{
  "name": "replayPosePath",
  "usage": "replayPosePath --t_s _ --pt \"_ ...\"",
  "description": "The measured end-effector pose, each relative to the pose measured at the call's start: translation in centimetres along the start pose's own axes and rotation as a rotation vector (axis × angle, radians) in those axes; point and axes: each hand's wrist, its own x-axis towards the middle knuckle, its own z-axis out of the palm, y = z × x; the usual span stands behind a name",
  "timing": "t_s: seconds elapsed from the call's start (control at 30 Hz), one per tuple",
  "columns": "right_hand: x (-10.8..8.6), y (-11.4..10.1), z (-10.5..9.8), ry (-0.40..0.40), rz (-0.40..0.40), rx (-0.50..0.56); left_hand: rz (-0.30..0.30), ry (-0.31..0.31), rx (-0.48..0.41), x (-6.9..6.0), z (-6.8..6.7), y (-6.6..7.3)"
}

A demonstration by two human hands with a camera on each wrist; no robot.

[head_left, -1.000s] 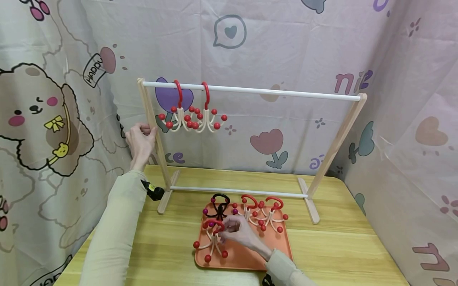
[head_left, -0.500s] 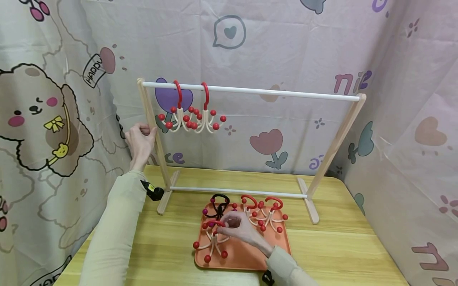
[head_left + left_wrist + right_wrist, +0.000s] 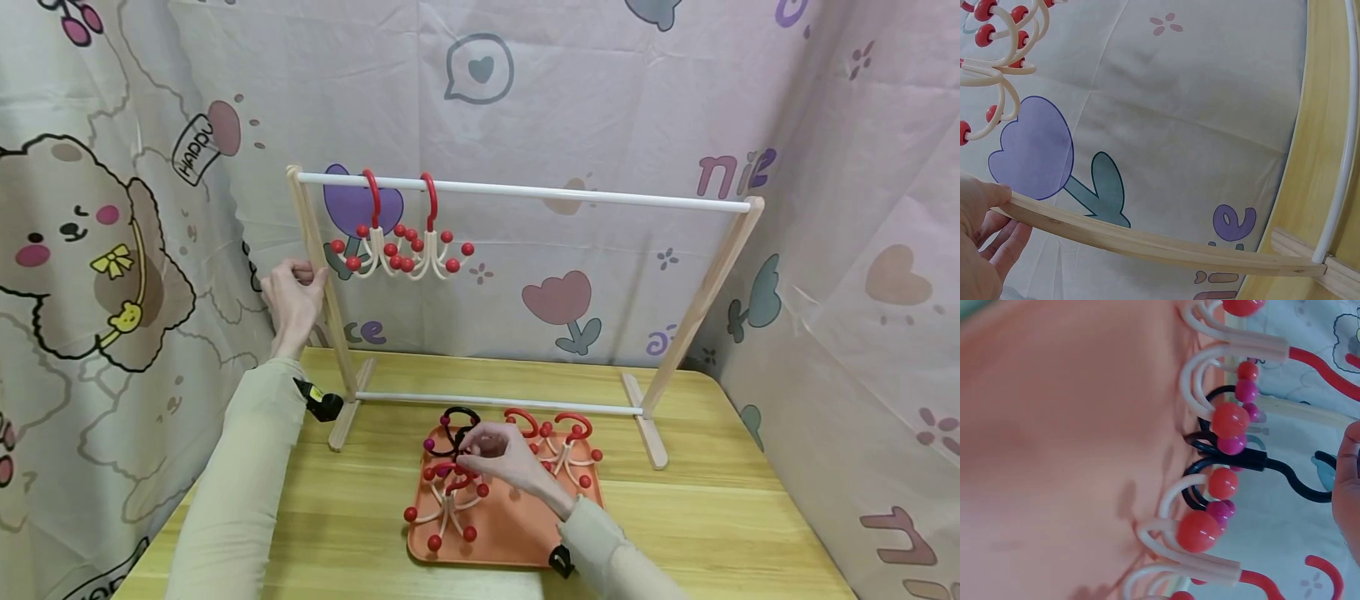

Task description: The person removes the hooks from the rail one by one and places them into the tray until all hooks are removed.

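My left hand [image 3: 294,300] grips the left wooden post [image 3: 1116,240] of a hanging rack, thumb and fingers on either side. My right hand [image 3: 506,454] hovers over the orange tray [image 3: 517,533], fingers loosely bent, with nothing seen between them. Nearest it is a black claw hanger [image 3: 1235,456] with magenta balls, partly hidden by the fingers in the head view. Just in front lies a cream claw hanger [image 3: 447,508] with a red hook and red balls. Two similar red-hooked hangers lie at the tray's back; one [image 3: 566,454] is plain, the other mostly behind my right hand.
Two red-hooked claw hangers [image 3: 431,246] hang at the left of the rack's white top rod [image 3: 585,194]. A lower rod [image 3: 495,402] joins the rack's feet on the wooden table [image 3: 720,517]. Patterned curtains [image 3: 600,100] surround the table.
My right hand has moved slightly away from me, from beside the front red-hooked hanger to over the black one. My left hand stays on the post, and the hangers have not visibly moved.
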Motion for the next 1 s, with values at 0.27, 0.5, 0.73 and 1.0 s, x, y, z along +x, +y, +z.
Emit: replayPosePath --t_s 0.27,0.5,0.73,1.0 --pt "1.7 -2.3 -1.2 0.065 0.081 -0.052 -0.009 -0.006 -0.002 0.1 0.0 -0.1" --pt "4.0 -4.5 -3.2 0.132 0.014 -0.054 0.004 -0.011 -0.005 0.0 -0.1 -0.1" --pt "6.4 -6.4 -5.1 0.169 -0.081 -0.075 -0.01 -0.019 -0.005 0.0 -0.1 0.0" --pt "9.2 -9.7 -6.9 0.269 -0.056 -0.079 -0.008 -0.018 -0.002 0.1 -0.1 0.0"
